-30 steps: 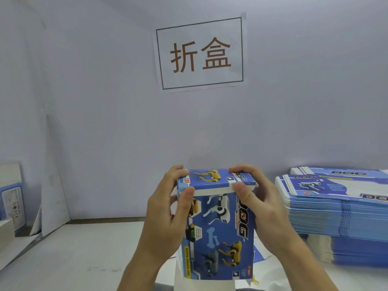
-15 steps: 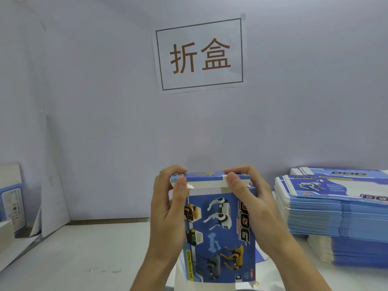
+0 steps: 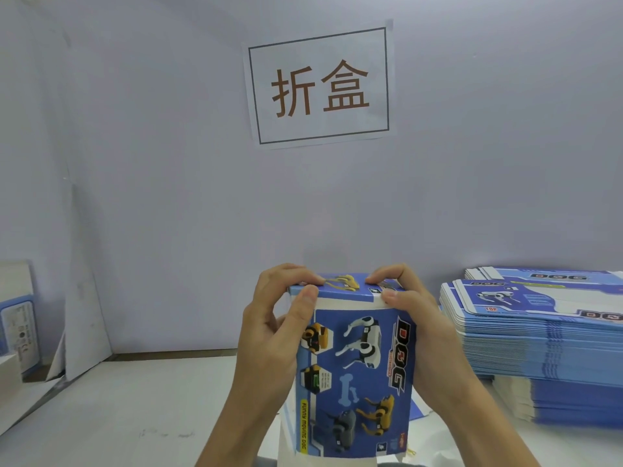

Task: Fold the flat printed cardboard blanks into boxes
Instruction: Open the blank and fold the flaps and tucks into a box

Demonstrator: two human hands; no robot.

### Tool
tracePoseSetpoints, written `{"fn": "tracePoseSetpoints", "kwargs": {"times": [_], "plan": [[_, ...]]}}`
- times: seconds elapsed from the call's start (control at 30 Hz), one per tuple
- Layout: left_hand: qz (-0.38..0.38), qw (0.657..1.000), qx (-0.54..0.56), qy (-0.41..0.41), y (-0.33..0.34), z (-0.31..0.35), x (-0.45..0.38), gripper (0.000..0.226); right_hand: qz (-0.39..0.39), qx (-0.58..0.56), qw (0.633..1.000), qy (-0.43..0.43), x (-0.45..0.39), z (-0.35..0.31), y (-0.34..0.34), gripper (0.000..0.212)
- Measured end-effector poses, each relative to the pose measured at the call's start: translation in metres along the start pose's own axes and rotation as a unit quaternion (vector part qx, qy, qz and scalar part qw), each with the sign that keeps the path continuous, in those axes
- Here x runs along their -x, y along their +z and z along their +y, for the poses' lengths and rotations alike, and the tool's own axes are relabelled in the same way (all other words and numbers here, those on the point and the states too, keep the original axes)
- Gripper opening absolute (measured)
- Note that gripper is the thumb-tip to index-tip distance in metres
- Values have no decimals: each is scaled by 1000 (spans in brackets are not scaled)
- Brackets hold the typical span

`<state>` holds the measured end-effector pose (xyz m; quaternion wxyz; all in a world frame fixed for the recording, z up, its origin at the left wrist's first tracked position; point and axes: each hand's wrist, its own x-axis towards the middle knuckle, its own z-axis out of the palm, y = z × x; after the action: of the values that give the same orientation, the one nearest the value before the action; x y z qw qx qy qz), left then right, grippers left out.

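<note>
In the head view, the left hand (image 3: 269, 335) and the right hand (image 3: 418, 328) are holding a blue printed box (image 3: 354, 375) upright in front of the person, above the white surface (image 3: 118, 416). Both hands are curling over its top flap, thumbs pressing on the front edge. A stack of flat blanks (image 3: 546, 335) is lying on the right. A paper sign (image 3: 318, 85) is hanging on the wall.

A pale lilac wall (image 3: 168, 163) carries a white paper sign (image 3: 318, 85) with brown characters. Below it lies a white table (image 3: 135, 416). Light is soft and even.
</note>
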<state>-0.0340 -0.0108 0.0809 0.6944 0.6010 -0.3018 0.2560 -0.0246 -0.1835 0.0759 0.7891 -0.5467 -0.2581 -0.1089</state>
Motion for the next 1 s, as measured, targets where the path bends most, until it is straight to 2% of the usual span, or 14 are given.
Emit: {"fn": "tracePoseSetpoints", "kwargs": {"times": [0.2, 0.37, 0.47, 0.57, 0.67, 0.73, 0.83, 0.9, 1.0], "plan": [[-7, 1000, 4, -1, 2, 0, -1, 24, 6, 4, 1000, 0, 0, -1, -1, 12], [-40, 995, 67, -58, -7, -5, -1, 49, 11, -2, 1000, -3, 2, 2, 1, 15], [-81, 990, 96, -63, -14, -6, 0, 44, 6, 4, 1000, -5, 1, 3, 3, 16], [-118, 990, 54, -47, -18, -7, 1, 39, -15, 0, 1000, -2, 0, 4, -1, 17], [-98, 995, 16, -32, -17, -7, 2, 40, -45, -21, 999, -18, 3, 7, -7, 32], [-77, 997, -3, -17, -15, -9, 2, 36, -35, 8, 998, -46, 4, 10, -9, 45], [-48, 998, -29, -7, -16, -15, 3, 17, 29, 92, 993, -63, 2, 15, -9, 34], [-42, 998, -34, -13, -14, -21, 4, 18, 48, 89, 993, -55, 0, 18, -10, 27], [-40, 998, -44, -2, -10, -24, 5, 20, 57, 70, 995, -35, 0, 19, -10, 27]]}}
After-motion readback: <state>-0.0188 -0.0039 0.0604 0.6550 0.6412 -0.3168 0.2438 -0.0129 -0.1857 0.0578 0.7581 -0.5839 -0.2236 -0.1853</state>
